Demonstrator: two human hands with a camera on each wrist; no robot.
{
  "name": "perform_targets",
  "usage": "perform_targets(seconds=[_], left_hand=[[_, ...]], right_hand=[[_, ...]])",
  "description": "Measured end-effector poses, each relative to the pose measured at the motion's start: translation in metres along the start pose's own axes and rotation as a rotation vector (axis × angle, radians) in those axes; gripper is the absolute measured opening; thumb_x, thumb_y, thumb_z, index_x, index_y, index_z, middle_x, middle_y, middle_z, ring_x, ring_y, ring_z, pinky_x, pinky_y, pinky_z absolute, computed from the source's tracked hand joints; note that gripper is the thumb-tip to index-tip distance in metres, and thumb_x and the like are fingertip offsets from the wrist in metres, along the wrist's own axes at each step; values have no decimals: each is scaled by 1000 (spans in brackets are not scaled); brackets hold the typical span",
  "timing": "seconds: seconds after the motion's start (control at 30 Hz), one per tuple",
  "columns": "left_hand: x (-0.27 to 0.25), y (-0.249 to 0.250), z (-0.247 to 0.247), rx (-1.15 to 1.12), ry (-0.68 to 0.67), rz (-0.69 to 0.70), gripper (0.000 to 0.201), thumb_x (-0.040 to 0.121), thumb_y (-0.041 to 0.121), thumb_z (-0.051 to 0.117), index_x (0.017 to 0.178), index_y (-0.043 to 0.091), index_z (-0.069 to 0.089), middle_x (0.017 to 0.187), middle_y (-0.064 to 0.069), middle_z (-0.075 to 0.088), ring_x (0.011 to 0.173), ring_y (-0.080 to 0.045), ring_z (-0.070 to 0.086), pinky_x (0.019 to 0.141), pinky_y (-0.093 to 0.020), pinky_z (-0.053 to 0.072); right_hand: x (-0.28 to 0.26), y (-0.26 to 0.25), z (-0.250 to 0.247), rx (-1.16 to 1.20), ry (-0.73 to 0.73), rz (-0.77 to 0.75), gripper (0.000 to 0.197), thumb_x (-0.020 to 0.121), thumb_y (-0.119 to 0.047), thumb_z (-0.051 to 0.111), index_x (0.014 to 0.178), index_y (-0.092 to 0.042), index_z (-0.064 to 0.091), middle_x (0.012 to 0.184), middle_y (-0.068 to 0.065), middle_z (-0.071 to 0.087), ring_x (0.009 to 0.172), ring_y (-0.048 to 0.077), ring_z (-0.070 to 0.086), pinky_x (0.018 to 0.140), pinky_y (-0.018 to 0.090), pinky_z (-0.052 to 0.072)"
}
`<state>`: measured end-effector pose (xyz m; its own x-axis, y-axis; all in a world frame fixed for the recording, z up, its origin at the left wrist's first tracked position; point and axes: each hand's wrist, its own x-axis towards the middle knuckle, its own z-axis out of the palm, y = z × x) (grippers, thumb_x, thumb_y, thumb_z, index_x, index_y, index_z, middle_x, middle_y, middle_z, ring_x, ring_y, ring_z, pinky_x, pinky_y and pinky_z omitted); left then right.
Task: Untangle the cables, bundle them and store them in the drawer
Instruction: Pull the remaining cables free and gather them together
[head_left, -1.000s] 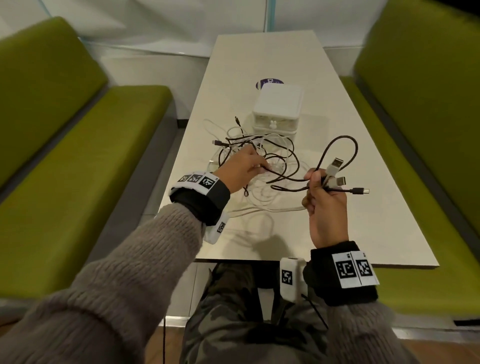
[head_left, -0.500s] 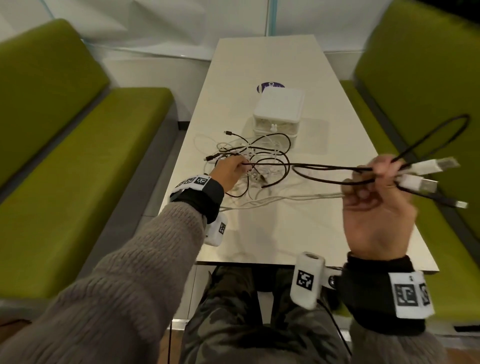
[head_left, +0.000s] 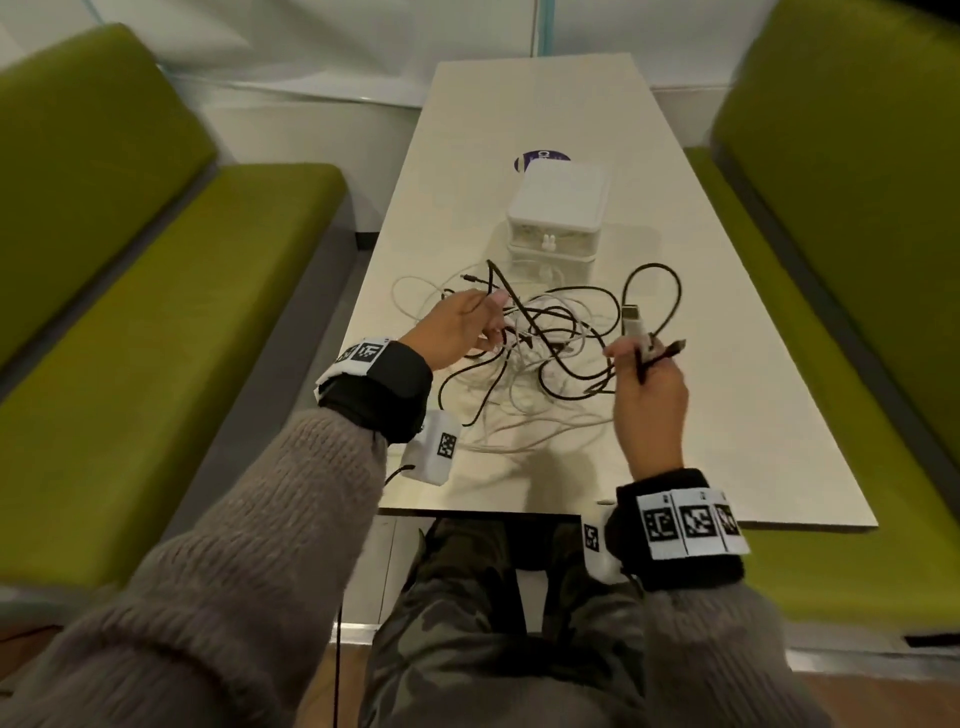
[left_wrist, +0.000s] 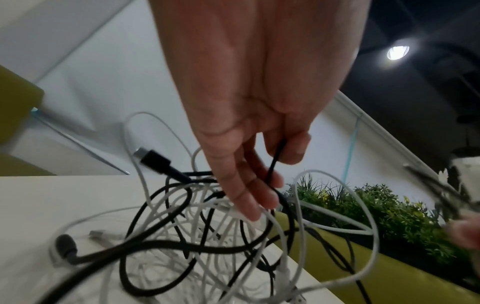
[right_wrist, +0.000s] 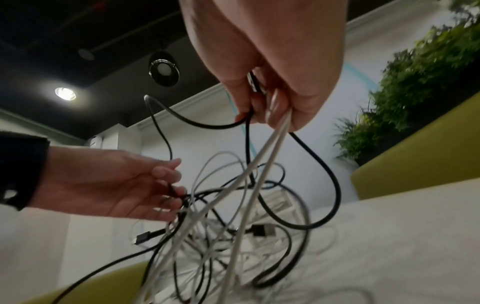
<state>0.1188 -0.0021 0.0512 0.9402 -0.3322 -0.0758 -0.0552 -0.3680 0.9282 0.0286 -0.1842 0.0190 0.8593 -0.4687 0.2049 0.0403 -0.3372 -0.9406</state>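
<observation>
A tangle of black and white cables (head_left: 535, 358) lies on the table in front of a small white drawer box (head_left: 558, 208), whose drawers are closed. My left hand (head_left: 491, 319) hovers over the tangle's left side; in the left wrist view its thumb and fingers pinch one black cable (left_wrist: 274, 160). My right hand (head_left: 639, 356), held above the tangle's right side, grips a bunch of cable ends. White USB plugs (head_left: 634, 325) stick out above its fist. From its fingers (right_wrist: 280, 115) run two white cables (right_wrist: 259, 168) and a black loop (right_wrist: 335, 185).
The pale table (head_left: 727, 415) is narrow, with its front edge just behind my wrists. Green benches flank it on the left (head_left: 156, 338) and the right (head_left: 857, 260). A round purple sticker (head_left: 540, 158) shows behind the drawer box.
My right hand, which had pulled the cable ends far out to the right, has come back beside the tangle, so the stretched cables have gone slack. My left hand still pinches a black cable.
</observation>
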Motion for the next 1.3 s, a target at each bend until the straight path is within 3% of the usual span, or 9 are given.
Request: perform_targets(seconds=[0.17,0.33,0.47,0.6,0.67,0.83,1.03,1.17,1.3], left_hand=[[-9,-4,8,-9,63,57,33,99,33,40,70,18,45,66,0,43,67,-19,41,73,-38,41],[-17,-8,31,47,34,1,25,98,17,41,79,31,48,76,17,56,90,-14,52,95,-31,42],[-25,-4,52,117,212,32,17,96,9,38,82,17,44,81,3,49,70,-9,52,63,-16,50],[-27,-15,53,312,77,150,18,94,10,39,87,16,55,83,-4,59,83,-33,58,87,-38,40],[-30,-18,52,338,72,142,17,94,4,39,84,7,53,83,-14,61,80,-34,56,81,-38,38],[-33,-23,45,384,121,221,20,96,16,48,94,0,60,89,-12,57,81,-20,50,67,-25,32],[-21,-37,28,315,26,167,18,96,10,44,91,6,60,92,-6,56,83,-16,48,70,-18,35],[-10,-29,24,244,-42,164,15,96,16,47,90,11,60,83,8,55,76,-8,50,73,-24,37],[1,-18,18,289,-80,171,15,94,16,52,100,7,62,82,11,57,72,4,52,69,-12,38]], right_hand=[[-7,-4,24,20,-110,75,27,99,-24,47,102,-5,66,89,-6,60,82,8,51,60,-3,30],[-10,-12,36,98,-224,106,33,90,-41,60,71,-16,51,62,-7,49,54,2,47,54,12,35],[-5,-15,41,22,-246,25,34,85,-41,66,94,-9,60,82,5,61,68,10,55,57,6,38],[0,-11,44,-52,-212,-18,30,95,-35,54,98,-5,59,79,-1,58,72,14,53,57,11,36],[2,-7,45,-93,-217,-66,30,97,-31,50,84,-6,58,69,1,55,68,19,51,56,21,30],[3,-4,44,27,-163,-32,34,98,-22,51,85,4,68,80,17,69,76,27,62,67,30,42],[3,-25,16,348,-95,-127,27,97,-18,53,72,-22,64,63,-21,62,65,-6,54,68,14,40],[3,-28,4,480,-77,-132,23,93,-24,52,79,-8,63,56,-20,55,57,-3,47,61,12,35],[-4,-16,-1,552,-55,-110,26,94,-30,53,74,-22,68,60,-1,38,56,13,30,55,27,25]])
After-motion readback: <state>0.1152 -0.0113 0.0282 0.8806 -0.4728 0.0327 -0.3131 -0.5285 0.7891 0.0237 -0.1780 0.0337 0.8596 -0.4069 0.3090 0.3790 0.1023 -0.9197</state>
